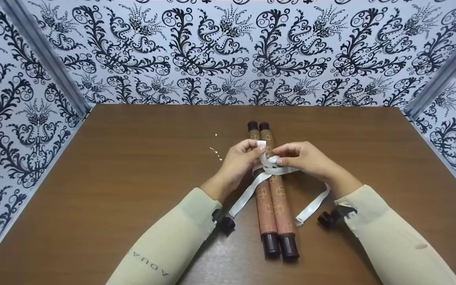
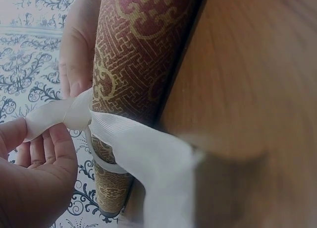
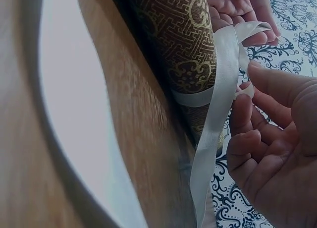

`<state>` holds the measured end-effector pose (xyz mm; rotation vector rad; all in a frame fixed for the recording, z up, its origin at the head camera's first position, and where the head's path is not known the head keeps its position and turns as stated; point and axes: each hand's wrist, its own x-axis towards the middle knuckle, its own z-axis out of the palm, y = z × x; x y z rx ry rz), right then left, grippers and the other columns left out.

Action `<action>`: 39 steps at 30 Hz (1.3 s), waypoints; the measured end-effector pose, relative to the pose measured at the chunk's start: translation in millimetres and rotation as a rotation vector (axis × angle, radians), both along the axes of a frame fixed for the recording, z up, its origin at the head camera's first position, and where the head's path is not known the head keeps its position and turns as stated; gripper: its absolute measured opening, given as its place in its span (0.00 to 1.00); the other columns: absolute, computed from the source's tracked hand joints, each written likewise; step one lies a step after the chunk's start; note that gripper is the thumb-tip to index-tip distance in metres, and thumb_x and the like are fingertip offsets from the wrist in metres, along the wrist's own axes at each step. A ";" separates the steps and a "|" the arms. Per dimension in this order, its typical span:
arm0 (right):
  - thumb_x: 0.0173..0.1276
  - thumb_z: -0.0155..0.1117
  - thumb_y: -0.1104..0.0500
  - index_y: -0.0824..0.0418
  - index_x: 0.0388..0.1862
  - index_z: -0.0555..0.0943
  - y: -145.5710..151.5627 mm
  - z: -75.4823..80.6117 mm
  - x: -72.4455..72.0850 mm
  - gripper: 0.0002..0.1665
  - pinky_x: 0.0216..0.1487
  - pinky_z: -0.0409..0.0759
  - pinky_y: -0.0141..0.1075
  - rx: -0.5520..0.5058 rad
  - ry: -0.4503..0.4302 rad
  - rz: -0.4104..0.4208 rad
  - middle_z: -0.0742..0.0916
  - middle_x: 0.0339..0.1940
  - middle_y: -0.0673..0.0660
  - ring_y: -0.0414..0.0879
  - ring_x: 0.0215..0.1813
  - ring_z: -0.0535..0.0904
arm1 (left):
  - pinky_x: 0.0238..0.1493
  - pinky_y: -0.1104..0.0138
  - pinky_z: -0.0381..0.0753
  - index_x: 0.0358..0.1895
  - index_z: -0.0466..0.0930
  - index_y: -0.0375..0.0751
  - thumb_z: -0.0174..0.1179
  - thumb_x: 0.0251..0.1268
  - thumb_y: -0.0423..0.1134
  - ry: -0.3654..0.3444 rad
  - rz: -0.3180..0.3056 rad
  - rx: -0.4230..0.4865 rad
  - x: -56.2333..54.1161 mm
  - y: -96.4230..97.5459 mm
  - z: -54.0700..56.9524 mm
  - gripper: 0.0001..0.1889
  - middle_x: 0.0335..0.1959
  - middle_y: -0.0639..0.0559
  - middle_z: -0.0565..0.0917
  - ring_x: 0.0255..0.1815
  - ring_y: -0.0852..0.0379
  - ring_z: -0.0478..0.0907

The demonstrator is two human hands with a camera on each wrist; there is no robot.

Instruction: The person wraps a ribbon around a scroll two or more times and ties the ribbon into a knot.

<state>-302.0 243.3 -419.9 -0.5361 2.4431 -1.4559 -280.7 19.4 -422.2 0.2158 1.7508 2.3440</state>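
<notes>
Two brocade-covered scroll rolls (image 1: pixel 269 206) with dark end knobs lie side by side on the table. A white ribbon (image 1: pixel 281 170) passes round their middle, crossing on top. My left hand (image 1: pixel 238 162) pinches one ribbon end upright between thumb and finger; the left wrist view shows that ribbon (image 2: pixel 49 118) stretched from the crossing to the fingertips. On the other side, my right hand (image 1: pixel 311 160) pinches a small ribbon loop close to the crossing, seen at the fingertips in the right wrist view (image 3: pixel 245 91). Loose ribbon tails hang toward both wrists.
The brown wooden table (image 1: pixel 133 158) extends around the rolls. Small pale flecks (image 1: pixel 216 152) mark its surface left of the hands. Black-and-white patterned walls (image 1: pixel 228 51) enclose the back and sides. Each sleeve carries a black wrist camera (image 1: pixel 224 223).
</notes>
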 end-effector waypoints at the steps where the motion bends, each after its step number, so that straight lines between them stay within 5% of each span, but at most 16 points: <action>1: 0.68 0.74 0.57 0.64 0.58 0.86 0.1 0.0 0.1 0.21 0.51 0.82 0.29 0.000 0.007 0.001 0.90 0.53 0.62 0.41 0.50 0.85 | 0.46 0.68 0.85 0.49 0.80 0.31 0.60 0.75 0.30 0.000 0.000 0.001 0.1 0.0 0.2 0.07 0.33 0.53 0.84 0.36 0.61 0.84; 11: 0.71 0.70 0.60 0.67 0.47 0.88 -1.7 0.4 0.8 0.11 0.40 0.81 0.28 0.005 0.074 -0.032 0.91 0.41 0.60 0.39 0.39 0.84 | 0.46 0.67 0.85 0.51 0.79 0.29 0.59 0.76 0.31 0.001 0.005 -0.002 -0.5 -1.5 -0.3 0.09 0.37 0.48 0.84 0.38 0.58 0.84; 16: 0.73 0.68 0.61 0.69 0.47 0.87 -2.7 2.4 2.0 0.11 0.37 0.81 0.28 -0.020 0.048 -0.081 0.90 0.38 0.53 0.38 0.36 0.82 | 0.45 0.68 0.84 0.45 0.79 0.36 0.57 0.77 0.32 -0.027 0.011 0.020 -1.0 -1.7 -0.2 0.03 0.43 0.39 0.88 0.37 0.61 0.84; 21: 0.73 0.68 0.60 0.69 0.47 0.86 -3.1 4.3 2.5 0.12 0.38 0.82 0.28 -0.041 0.023 -0.102 0.89 0.39 0.53 0.38 0.36 0.82 | 0.44 0.69 0.83 0.41 0.76 0.40 0.53 0.78 0.32 -0.049 0.026 0.040 0.5 -1.6 1.3 0.03 0.33 0.48 0.87 0.35 0.61 0.84; 28: 0.73 0.69 0.56 0.68 0.48 0.86 -2.7 5.8 4.3 0.14 0.42 0.83 0.29 -0.024 0.007 -0.104 0.89 0.41 0.56 0.39 0.39 0.83 | 0.37 0.71 0.78 0.52 0.74 0.28 0.53 0.78 0.33 -0.033 0.038 0.019 1.3 -1.7 3.7 0.10 0.28 0.54 0.77 0.32 0.61 0.79; 34: 0.73 0.70 0.56 0.67 0.47 0.87 -3.3 6.2 4.7 0.14 0.43 0.83 0.29 -0.011 0.023 -0.104 0.89 0.42 0.59 0.40 0.41 0.84 | 0.33 0.71 0.74 0.45 0.79 0.33 0.58 0.76 0.37 0.058 0.092 -0.144 1.5 -2.9 3.9 0.09 0.27 0.52 0.77 0.29 0.61 0.76; 39: 0.73 0.69 0.56 0.67 0.47 0.87 -4.5 6.6 5.9 0.14 0.42 0.82 0.29 -0.020 0.033 -0.089 0.90 0.43 0.61 0.40 0.40 0.83 | 0.35 0.72 0.74 0.40 0.84 0.38 0.63 0.72 0.35 0.325 0.147 -0.490 4.0 -5.5 9.0 0.04 0.30 0.51 0.82 0.31 0.61 0.76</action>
